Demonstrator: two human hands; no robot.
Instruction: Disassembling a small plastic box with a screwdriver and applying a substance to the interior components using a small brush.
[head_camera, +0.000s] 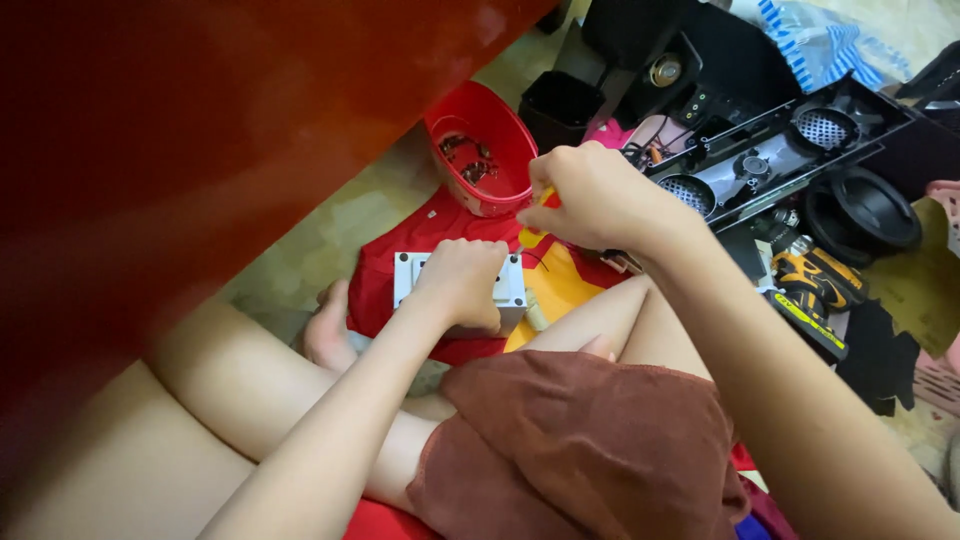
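Nearest the camera, at the bottom of the frame, we see our own crossed bare legs and a brown cloth (590, 440) draped over one knee. Just beyond, at centre frame, our left hand (462, 285) lies flat over the top of a small white plastic box (505, 285), fingers curled over its far edge and pressing it down onto the red cloth (415, 235) spread on the floor. The box looks rigid and light, with smooth sides that could skid on the fabric; we judge it best gripped across its short sides or pinned from above, as it is now.

Slightly above and to the right, our right hand (590, 195) is closed in a fist around a yellow-handled tool (533, 235), probably a screwdriver, whose tip points down toward the box.

Further back sits a red plastic basket (482, 150) holding small dark parts. In the upper right lie a dismantled black speaker panel (770, 150), a loose round speaker cone (865, 210) and a yellow-and-black power drill (815, 285).

The tool's tip and the box's top face are hidden under our hands, so we cannot tell what is being worked. A blurred red surface (200, 130) blocks the whole upper left.
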